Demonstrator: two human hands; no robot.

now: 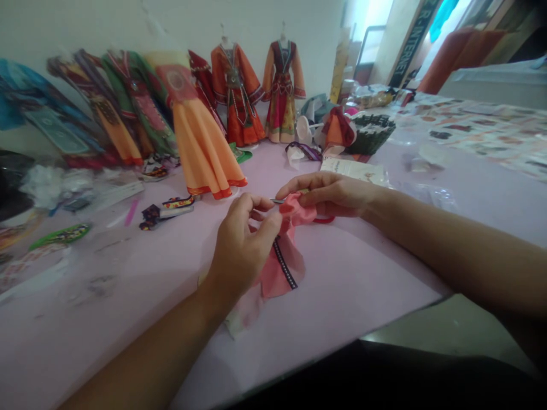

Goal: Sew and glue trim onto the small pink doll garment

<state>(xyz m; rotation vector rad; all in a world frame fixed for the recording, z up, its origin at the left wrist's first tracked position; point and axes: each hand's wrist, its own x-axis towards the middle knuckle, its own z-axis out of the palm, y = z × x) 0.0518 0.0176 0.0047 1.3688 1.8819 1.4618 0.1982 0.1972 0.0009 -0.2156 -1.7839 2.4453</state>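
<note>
Head view shows the left hand [241, 245] and right hand [335, 195] pinching the pink cloth [274, 278] between them, and the small metal tip [277, 201] there could poke a finger if the floppy cloth slips.

Holds the left hand [239, 245] just left of centre with bent fingers [253, 203], the left forearm [171, 330] slanted from lower left; holds the right hand [335, 195] right of centre, the right forearm [436, 245] angled from the right edge.
</note>
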